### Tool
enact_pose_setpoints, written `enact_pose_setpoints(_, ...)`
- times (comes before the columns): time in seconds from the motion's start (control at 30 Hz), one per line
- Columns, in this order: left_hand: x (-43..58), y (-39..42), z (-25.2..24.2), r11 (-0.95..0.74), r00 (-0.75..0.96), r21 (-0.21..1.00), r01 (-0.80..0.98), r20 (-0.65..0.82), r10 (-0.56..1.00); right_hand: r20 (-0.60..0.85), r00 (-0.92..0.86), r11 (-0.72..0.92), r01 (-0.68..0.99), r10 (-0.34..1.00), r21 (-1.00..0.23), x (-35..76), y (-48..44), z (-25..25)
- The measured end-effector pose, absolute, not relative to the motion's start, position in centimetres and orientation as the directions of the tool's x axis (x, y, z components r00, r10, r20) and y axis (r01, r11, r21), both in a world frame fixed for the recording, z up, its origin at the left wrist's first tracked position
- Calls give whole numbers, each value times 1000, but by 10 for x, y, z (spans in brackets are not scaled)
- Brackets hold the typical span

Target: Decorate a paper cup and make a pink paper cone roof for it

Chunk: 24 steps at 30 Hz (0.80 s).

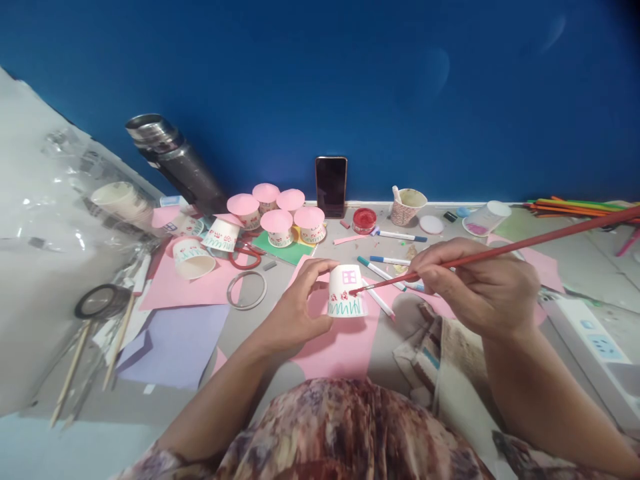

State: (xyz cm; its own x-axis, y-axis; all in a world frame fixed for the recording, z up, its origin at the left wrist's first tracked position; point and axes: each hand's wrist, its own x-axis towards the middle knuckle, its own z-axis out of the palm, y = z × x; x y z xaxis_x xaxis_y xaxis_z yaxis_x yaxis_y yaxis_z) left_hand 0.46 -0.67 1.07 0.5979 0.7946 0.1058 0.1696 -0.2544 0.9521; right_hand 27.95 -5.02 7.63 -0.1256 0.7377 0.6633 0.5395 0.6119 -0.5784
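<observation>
My left hand (296,308) grips an upside-down white paper cup (345,291) from its left side, fingers curled over the top. The cup bears a pink window, small red flowers and green grass strokes. My right hand (470,283) pinches a long red paintbrush (505,248) whose tip touches the cup's right side among the red flowers. Both hands hover over a pink paper sheet (340,347) on the grey table.
Several decorated cups with pink cone roofs (277,220) stand at the back near a propped phone (331,185). A red paint pot (364,220), marker pens (395,261), red scissors (246,257), tape rolls (246,290), a metal flask (175,160) and coloured papers lie around.
</observation>
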Motion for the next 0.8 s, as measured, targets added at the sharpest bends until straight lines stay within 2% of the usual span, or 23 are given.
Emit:
enact_pose_setpoints(0.43, 4, -6, 11, -245, 591, 956, 162, 105, 800, 675, -83, 597, 554, 733, -580, 281, -52, 75)
enact_pose_setpoints(0.8, 4, -6, 10, -254, 600, 953, 166, 107, 793, 669, -118, 609, 552, 734, -570, 278, -51, 77)
